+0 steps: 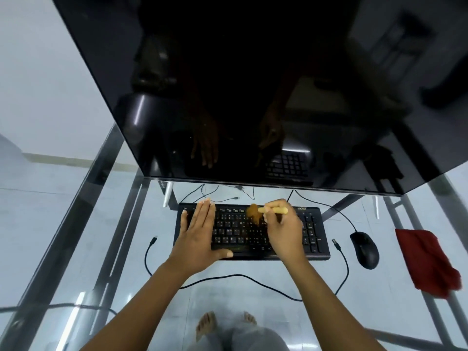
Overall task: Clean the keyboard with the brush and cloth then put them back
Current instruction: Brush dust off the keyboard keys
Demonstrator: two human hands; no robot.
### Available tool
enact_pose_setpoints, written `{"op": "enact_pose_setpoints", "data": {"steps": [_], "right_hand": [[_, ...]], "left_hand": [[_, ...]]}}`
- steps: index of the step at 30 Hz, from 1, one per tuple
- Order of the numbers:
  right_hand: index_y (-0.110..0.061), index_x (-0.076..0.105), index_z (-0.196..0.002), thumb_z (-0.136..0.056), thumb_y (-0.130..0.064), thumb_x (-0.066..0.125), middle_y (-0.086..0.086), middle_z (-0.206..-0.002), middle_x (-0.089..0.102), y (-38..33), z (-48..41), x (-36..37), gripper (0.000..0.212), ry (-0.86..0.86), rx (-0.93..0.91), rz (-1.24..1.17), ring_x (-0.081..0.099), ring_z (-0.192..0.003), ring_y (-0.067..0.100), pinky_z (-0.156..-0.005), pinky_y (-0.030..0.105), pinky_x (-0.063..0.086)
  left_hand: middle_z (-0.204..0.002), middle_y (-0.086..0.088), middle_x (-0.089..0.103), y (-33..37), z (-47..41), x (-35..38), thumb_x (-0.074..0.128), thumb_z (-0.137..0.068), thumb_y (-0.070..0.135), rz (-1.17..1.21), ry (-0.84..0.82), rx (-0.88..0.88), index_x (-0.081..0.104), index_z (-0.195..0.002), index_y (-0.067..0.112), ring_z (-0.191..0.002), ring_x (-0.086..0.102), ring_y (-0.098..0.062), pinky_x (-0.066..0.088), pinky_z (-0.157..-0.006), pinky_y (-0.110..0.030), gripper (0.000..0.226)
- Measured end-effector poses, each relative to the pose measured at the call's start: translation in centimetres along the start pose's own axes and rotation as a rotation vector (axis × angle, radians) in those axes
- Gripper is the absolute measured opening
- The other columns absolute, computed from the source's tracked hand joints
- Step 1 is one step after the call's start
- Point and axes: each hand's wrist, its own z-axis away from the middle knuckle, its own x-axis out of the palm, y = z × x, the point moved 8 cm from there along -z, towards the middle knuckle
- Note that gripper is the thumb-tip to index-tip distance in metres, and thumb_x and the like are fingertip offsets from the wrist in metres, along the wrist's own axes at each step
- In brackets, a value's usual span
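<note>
On the left, a loose black cable with a bare plug end [153, 240] lies on the clear glass bench [76, 224] just beside the flat black plastic keyboard [314, 239]; a wide sweep could snag it and drag it across the glass. The left hand [200, 234] lies flat on the left part of the keyboard, its fingers [205, 211] stretched out open and gripping nothing. If that palm lifts or slips, the keyboard may slide on the smooth glass under the brushing.

At the middle, the small brush with tan bristles and a pale wooden handle [274, 210] sits over the upper key rows, bristles touching the keys. The right hand [285, 228] has its fingers [272, 205] closed round the handle. Pressing hard could flick dust deeper between keys or pop a keycap.

Further right, a small logo at the keyboard's top right corner looks like "acer", though it is too small to be sure; the key legends are unreadable. The black computer mouse [364, 249] lies near the keyboard's right end. The crumpled red cloth [425, 262], still unused, rests at the bench's right edge and could drop off if nudged.
</note>
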Motion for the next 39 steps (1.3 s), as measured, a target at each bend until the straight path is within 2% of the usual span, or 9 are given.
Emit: {"op": "enact_pose_setpoints", "data": {"steps": [5,9,13,17,21,24,29,34,39], "right_hand": [[-0.011,0.064,-0.089,-0.098,-0.011,0.056,0.0,-0.08,0.073,-1.0,2.0,4.3,0.013,-0.327,0.049,-0.073,0.07,-0.076,0.015,-0.077,0.027,0.059],[-0.017,0.063,-0.086,-0.096,-0.008,0.058,0.002,-0.084,0.07,-1.6,1.4,1.9,0.014,-0.022,-0.026,-0.015,0.065,-0.076,0.012,-0.069,0.019,0.051],[-0.011,0.065,-0.089,-0.099,-0.01,0.056,0.005,-0.084,0.074,-1.4,3.6,6.2,0.013,-0.442,0.085,-0.084,0.07,-0.076,0.017,-0.073,0.028,0.059],[-0.019,0.064,-0.088,-0.097,-0.014,0.059,-0.001,-0.081,0.073,-1.6,2.8,4.4,0.012,-0.15,0.002,-0.032,0.07,-0.074,0.015,-0.07,0.025,0.057],[-0.011,0.066,-0.09,-0.096,-0.008,0.058,-0.003,-0.078,0.073,-2.4,4.4,7.3,0.01,-0.379,-0.042,0.02,0.067,-0.074,0.011,-0.074,0.026,0.058],[-0.022,0.063,-0.085,-0.094,-0.007,0.061,-0.003,-0.085,0.069,-3.2,3.8,5.1,0.018,-0.067,-0.14,0.033,0.065,-0.076,0.009,-0.069,0.025,0.053],[-0.021,0.064,-0.085,-0.096,-0.015,0.058,-0.002,-0.08,0.074,-4.3,6.1,10.3,0.014,-0.512,0.0,-0.046,0.069,-0.073,0.008,-0.075,0.034,0.06],[-0.019,0.061,-0.085,-0.096,-0.018,0.059,-0.005,-0.087,0.064,-5.8,4.5,6.9,0.011,-0.084,-0.205,0.045,0.064,-0.074,0.007,-0.067,0.026,0.052],[-0.021,0.063,-0.083,-0.094,-0.014,0.06,-0.005,-0.079,0.07,-5.3,5.4,10.9,0.013,-0.398,-0.121,0.06,0.065,-0.069,0.004,-0.067,0.026,0.055]], "left_hand": [[-0.16,-0.001,-0.016,-2.5,0.8,-0.3,0.056,-0.067,0.079,0.015,0.0,-0.035,-0.007,-0.153,0.012,-0.143,-0.026,-0.013,-0.016,-0.115,-0.044,0.125],[-0.16,-0.003,-0.015,-3.9,1.1,-1.0,0.054,-0.063,0.081,0.101,0.053,-0.075,-0.003,-0.153,0.013,-0.146,-0.02,-0.016,-0.011,-0.114,-0.045,0.126],[-0.16,0.0,-0.015,-5.5,1.6,-1.0,0.055,-0.058,0.084,0.176,0.083,-0.07,-0.002,-0.153,0.014,-0.146,-0.016,-0.015,-0.002,-0.116,-0.047,0.131],[-0.159,0.007,-0.017,-6.5,2.2,-0.3,0.06,-0.058,0.085,0.24,0.055,-0.054,-0.008,-0.153,0.017,-0.144,-0.019,-0.005,-0.003,-0.117,-0.043,0.136],[-0.16,0.007,-0.011,-7.0,2.9,0.3,0.062,-0.058,0.085,0.235,0.059,-0.033,-0.006,-0.153,0.015,-0.145,-0.016,-0.004,-0.001,-0.119,-0.04,0.136],[-0.161,0.007,-0.009,-7.3,3.3,0.1,0.064,-0.06,0.082,0.246,0.074,-0.023,-0.003,-0.154,0.016,-0.146,-0.012,-0.006,0.003,-0.118,-0.037,0.133],[-0.161,0.008,-0.006,-7.4,3.6,0.3,0.062,-0.061,0.083,0.199,0.073,-0.007,-0.001,-0.154,0.017,-0.147,-0.005,-0.007,0.006,-0.119,-0.037,0.13],[-0.16,0.009,-0.007,-7.4,3.7,0.6,0.055,-0.06,0.09,0.142,0.064,-0.021,-0.003,-0.154,0.017,-0.146,-0.009,-0.005,-0.003,-0.12,-0.033,0.132],[-0.161,0.007,-0.002,-7.4,3.8,0.5,0.048,-0.064,0.089,0.131,0.076,-0.045,0.002,-0.154,0.015,-0.146,-0.007,-0.004,-0.002,-0.12,-0.031,0.125]]}}
